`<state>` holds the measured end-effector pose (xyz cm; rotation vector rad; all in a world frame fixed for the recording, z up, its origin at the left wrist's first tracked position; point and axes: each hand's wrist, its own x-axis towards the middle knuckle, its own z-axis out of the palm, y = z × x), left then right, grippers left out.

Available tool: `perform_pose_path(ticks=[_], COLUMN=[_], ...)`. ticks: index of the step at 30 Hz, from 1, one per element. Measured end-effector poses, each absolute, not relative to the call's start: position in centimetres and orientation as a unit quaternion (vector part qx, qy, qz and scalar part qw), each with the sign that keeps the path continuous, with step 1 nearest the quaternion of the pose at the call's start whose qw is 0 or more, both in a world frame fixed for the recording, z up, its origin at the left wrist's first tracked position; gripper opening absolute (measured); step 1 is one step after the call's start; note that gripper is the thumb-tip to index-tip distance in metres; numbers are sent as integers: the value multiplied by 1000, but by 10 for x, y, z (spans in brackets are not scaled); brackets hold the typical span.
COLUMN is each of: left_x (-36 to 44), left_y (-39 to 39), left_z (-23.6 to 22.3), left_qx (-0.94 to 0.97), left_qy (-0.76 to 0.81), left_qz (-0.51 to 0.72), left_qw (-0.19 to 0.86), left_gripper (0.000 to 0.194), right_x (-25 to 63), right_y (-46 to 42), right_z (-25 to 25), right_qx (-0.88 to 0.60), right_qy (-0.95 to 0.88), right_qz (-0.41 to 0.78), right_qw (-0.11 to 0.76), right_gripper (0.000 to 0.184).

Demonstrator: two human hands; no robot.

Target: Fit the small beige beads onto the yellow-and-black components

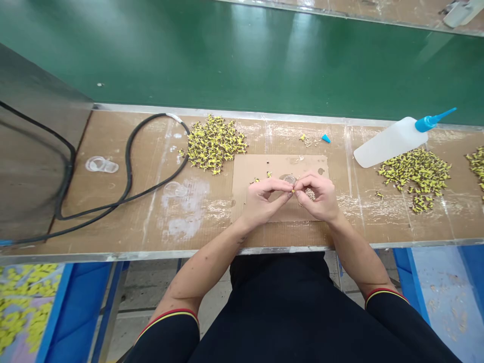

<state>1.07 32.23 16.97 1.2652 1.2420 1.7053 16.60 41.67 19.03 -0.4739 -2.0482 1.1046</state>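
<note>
over a cardboard sheet (264,169), left hand (260,199), right hand (317,196), fingers (304,182) closed on a tiny yellow piece (293,191)

The cardboard-covered tabletop (212,217) carries a brown cardboard sheet (280,166) at its center, one heap of yellow parts (214,143) at ten o'clock, another heap of yellow parts (414,179) at three, a white squeeze bottle (389,143) at two, and a black cable (130,151) at nine.

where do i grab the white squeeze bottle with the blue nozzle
Grip the wide white body of the squeeze bottle, around its middle, coming from above. It lies on its side, so the broad body fills the hand best. Leave the thin blue nozzle alone, and avoid the near side, where the pile of yellow pieces sits tight against it.
</note>
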Motion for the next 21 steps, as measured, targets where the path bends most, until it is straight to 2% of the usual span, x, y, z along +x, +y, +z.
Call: perform_pose_path(ticks=[8,17,21], left_x=[11,13,16], left_y=[322,321,320], left_z=[169,170,167], left_qx=[497,534,516], left_qy=[479,491,490], left_qz=[649,641,658], left_qw=[319,249,245], left_gripper=[7,7,32], right_x=[166,165,165], right_y=[417,416,415], right_z=[191,190,190], right_qx=[-190,-190,-193], right_qy=[-807,-805,-809], right_qz=[416,417,412], right_qw=[374,376,372], right_gripper=[9,11,11])
